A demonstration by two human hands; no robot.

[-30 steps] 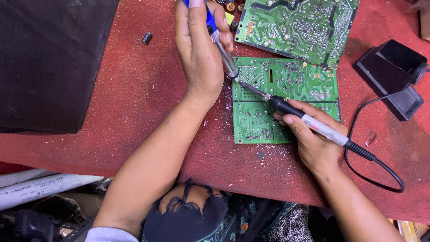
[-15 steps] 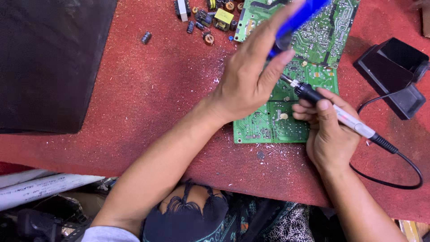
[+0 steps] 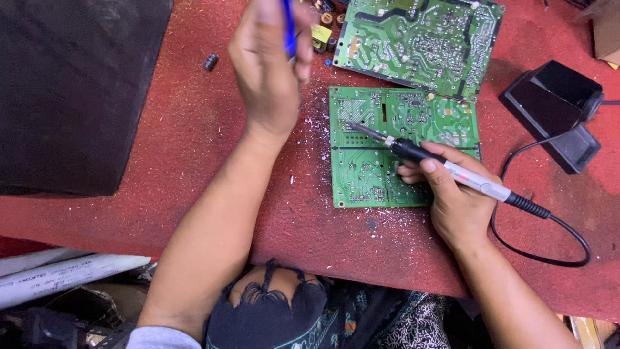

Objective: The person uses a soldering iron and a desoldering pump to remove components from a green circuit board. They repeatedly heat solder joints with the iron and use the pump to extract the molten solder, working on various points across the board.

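A table [image 3: 194, 148] covered in worn red cloth carries everything. A small green circuit board [image 3: 378, 174] lies flat near its middle, white flecks scattered around it. Just above that board a larger green board [image 3: 420, 42] lies tilted. Right of the small board sits a black stand [image 3: 555, 113]; far to its left, a big black box [image 3: 71, 90]; up-left, a small dark capacitor [image 3: 210, 62]
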